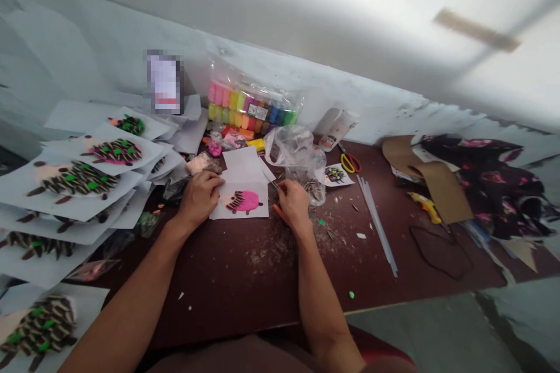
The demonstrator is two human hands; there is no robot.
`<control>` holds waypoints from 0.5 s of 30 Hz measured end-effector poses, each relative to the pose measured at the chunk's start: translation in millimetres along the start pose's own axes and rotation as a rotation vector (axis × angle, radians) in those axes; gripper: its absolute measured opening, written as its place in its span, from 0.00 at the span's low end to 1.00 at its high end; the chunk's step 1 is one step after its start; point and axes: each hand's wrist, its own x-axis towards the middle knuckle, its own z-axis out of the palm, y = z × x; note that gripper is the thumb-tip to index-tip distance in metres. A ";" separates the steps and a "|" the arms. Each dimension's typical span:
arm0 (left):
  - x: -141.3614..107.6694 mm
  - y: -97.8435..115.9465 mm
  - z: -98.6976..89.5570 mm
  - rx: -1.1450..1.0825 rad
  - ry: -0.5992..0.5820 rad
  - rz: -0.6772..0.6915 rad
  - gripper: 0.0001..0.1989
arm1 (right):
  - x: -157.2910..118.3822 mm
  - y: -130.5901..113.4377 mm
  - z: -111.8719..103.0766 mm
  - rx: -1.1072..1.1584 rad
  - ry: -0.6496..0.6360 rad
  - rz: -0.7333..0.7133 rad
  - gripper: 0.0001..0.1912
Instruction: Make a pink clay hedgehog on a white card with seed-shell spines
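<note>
A white paper point(219, 214) lies on the dark red table, bearing a pink clay shape point(248, 200) with a row of dark striped pieces along its left part. My left hand point(201, 197) rests on the paper's left edge, its fingers drawn together. Right of the paper, my right hand point(293, 203) has its thumb and fingers pinched together; what they grip is too small to make out. An orange-handled tool point(280, 214) shows beside that palm. Just behind this hand is a clear plastic bag point(306, 182) with striped seeds in it.
Stacked papers with finished hedgehog pictures point(79, 178) fill the left side. Behind stand a pack of coloured clay point(251, 108) and a white bottle point(339, 130). Scissors point(349, 162), glue sticks point(377, 224), a yellow glue gun point(426, 207) and dark floral cloth point(494, 186) lie to the right.
</note>
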 end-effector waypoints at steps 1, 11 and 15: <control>-0.1 0.1 0.0 -0.002 -0.001 -0.003 0.14 | 0.4 1.2 -1.2 0.016 0.011 0.004 0.12; 0.3 1.3 -2.2 -0.015 -0.014 -0.011 0.14 | -0.6 7.5 -8.1 0.045 -0.068 0.031 0.11; 0.1 1.0 -1.5 -0.025 -0.012 -0.010 0.14 | 0.0 5.6 -3.7 0.026 -0.092 0.032 0.09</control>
